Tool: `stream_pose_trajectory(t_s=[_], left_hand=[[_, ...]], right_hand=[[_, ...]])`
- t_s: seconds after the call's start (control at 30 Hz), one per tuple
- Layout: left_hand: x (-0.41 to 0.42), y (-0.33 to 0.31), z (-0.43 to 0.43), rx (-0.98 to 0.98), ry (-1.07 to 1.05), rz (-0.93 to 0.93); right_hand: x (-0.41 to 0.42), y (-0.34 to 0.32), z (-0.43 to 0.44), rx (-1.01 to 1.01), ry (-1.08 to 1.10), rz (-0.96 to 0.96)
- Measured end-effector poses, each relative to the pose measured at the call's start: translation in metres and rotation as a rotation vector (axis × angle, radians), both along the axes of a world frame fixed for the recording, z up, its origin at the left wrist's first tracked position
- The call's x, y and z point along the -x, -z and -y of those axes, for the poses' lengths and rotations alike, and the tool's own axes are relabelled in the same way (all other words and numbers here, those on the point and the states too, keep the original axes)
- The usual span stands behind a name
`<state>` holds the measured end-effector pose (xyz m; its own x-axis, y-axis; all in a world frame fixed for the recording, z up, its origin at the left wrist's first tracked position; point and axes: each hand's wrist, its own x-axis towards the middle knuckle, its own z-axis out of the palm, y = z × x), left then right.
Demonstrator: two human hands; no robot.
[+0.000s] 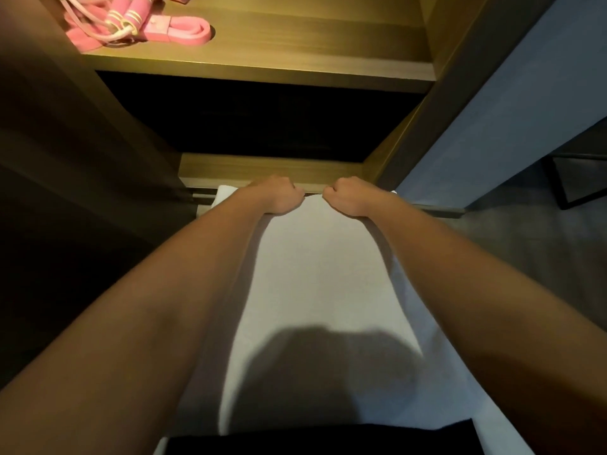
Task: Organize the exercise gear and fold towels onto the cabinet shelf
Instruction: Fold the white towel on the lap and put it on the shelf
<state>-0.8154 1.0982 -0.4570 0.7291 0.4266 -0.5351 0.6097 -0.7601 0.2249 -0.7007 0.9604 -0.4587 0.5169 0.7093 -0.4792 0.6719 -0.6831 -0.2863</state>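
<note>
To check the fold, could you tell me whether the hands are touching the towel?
Touching: head view shows left hand and right hand gripping the towel by its far edge.

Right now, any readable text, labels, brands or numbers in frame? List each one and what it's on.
None can be read.
Towel: plain white, no print or tag showing.
Jump rope: pale stripes on the pink handles, no lettering.
Bands: plain pink, no marking I can make out.
Shelf: bare wood, no label.
</note>
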Motion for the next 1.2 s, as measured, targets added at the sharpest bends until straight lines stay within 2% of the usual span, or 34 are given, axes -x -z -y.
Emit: stream_pose_trajectory(t_s=[0.1, 0.23, 0.3, 0.4, 0.47, 0.57, 0.6, 0.7, 0.93, 1.07, 1.2], left_hand=[[-0.007, 0.001, -0.011, 0.136, -0.008, 0.062], [-0.004, 0.010, -0.018, 0.143, -0.050, 0.192], [-0.002, 0.011, -0.016, 0.079, -0.048, 0.210], [0.003, 0.001, -0.006, -0.130, -0.029, 0.230], [0.012, -0.006, 0.003, -0.242, -0.031, 0.306], [0.034, -0.011, 0.033, -0.243, -0.023, 0.410], [0.042, -0.011, 0.046, -0.219, -0.008, 0.403], [0.067, -0.002, 0.069, -0.222, 0.054, 0.230], [0.087, 0.009, 0.057, -0.230, -0.104, 0.165], [0.098, 0.008, 0.048, -0.157, -0.223, 0.162], [0.107, -0.005, 0.040, -0.100, -0.345, 0.075]], right_hand=[[-0.007, 0.003, -0.008, -0.091, 0.008, -0.059], [-0.013, 0.015, -0.006, -0.183, 0.088, -0.053], [-0.011, 0.017, -0.004, -0.179, 0.091, 0.012], [-0.009, 0.010, -0.002, -0.143, 0.072, 0.166], [-0.004, 0.002, 0.001, -0.192, 0.105, 0.258], [0.023, -0.003, 0.016, -0.174, 0.101, 0.220], [0.036, -0.001, 0.022, -0.113, 0.056, 0.213], [0.060, 0.008, 0.041, 0.019, -0.005, 0.225], [0.056, 0.011, 0.056, 0.048, 0.145, 0.139], [0.048, 0.009, 0.069, 0.043, 0.220, 0.076], [0.040, -0.003, 0.084, 0.107, 0.346, -0.012]])
